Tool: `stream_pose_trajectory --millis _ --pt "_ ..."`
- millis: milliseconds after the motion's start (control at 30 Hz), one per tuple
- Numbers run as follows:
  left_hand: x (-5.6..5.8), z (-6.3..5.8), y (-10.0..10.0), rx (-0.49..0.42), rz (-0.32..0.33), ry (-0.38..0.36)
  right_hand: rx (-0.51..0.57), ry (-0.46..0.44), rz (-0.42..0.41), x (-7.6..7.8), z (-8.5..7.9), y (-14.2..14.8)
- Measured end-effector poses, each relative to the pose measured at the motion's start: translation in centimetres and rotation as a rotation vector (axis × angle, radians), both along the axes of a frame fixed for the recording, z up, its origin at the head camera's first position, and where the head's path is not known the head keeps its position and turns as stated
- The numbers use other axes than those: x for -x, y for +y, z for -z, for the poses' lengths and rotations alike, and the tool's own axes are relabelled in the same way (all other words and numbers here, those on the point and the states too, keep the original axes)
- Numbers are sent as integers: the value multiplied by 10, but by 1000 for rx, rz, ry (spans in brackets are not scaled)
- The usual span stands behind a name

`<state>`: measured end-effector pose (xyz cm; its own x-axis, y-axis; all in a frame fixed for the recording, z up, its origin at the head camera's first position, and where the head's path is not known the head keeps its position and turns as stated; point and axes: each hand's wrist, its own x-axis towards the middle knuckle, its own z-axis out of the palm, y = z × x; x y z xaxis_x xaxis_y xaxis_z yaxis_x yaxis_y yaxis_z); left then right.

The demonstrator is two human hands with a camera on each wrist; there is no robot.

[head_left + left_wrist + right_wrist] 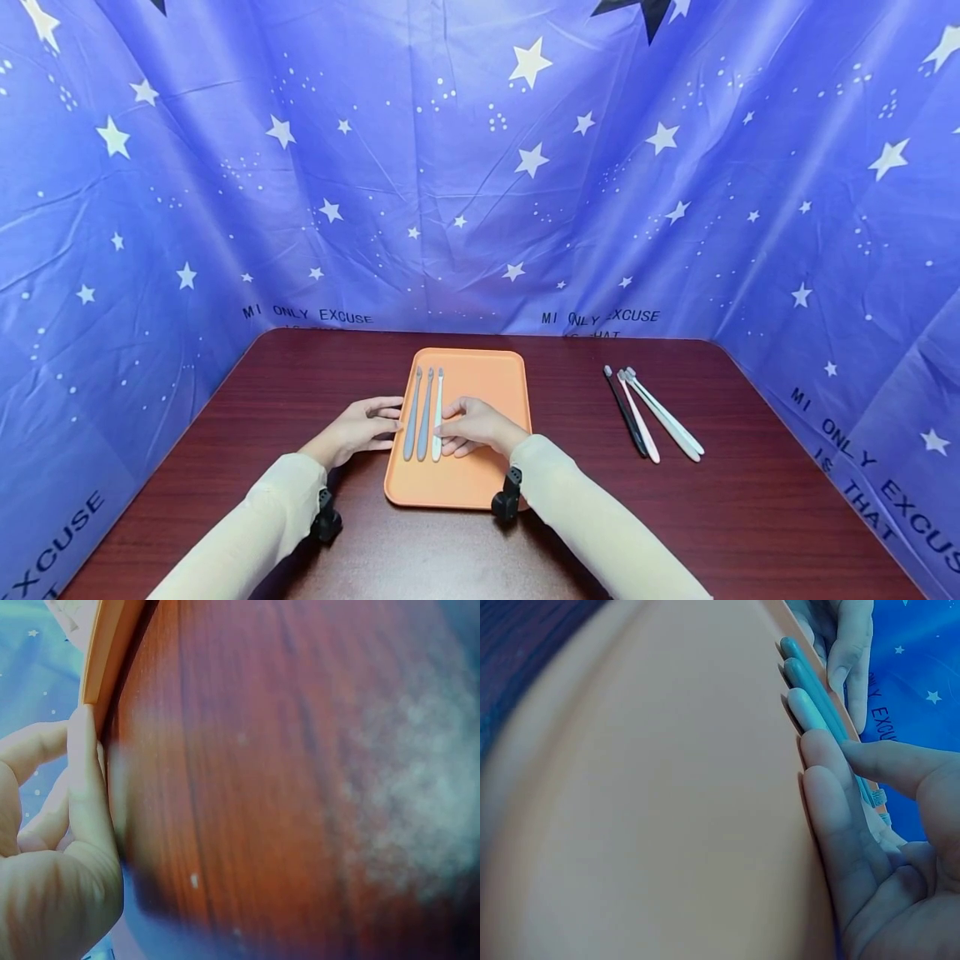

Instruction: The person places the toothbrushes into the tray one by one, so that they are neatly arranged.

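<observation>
On the orange tray (480, 375) three toothbrushes lie side by side, heads toward the far end. Two are grey, a left one (412, 417) and a middle one (425, 417); the third is a white toothbrush (439, 396). My right hand (480, 423) reaches over the tray and pinches the white toothbrush's handle between thumb and fingers. In the right wrist view its handle end (807, 709) shows just past the fingertips. My left hand (363, 429) is at the tray's left side, its fingertips touching the rim (105, 652).
Right of the tray, more toothbrushes lie on the dark red wooden table (570, 433): a black one (626, 414), a pink one (639, 417) and two pale ones (667, 418) that overlap near their heads. Blue star-patterned cloth (450, 167) hangs around the table.
</observation>
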<state>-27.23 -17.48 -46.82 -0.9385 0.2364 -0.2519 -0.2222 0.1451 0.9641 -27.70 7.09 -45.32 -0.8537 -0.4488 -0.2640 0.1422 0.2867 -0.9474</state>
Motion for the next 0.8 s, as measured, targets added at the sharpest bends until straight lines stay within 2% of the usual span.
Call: stream_pose_trajectory --millis 400,800 --pt "0 -1 -1 -6 16 15 -3 -5 5 0 0 0" --pt "-1 -1 1 -6 -2 11 13 -38 -21 2 -1 2"
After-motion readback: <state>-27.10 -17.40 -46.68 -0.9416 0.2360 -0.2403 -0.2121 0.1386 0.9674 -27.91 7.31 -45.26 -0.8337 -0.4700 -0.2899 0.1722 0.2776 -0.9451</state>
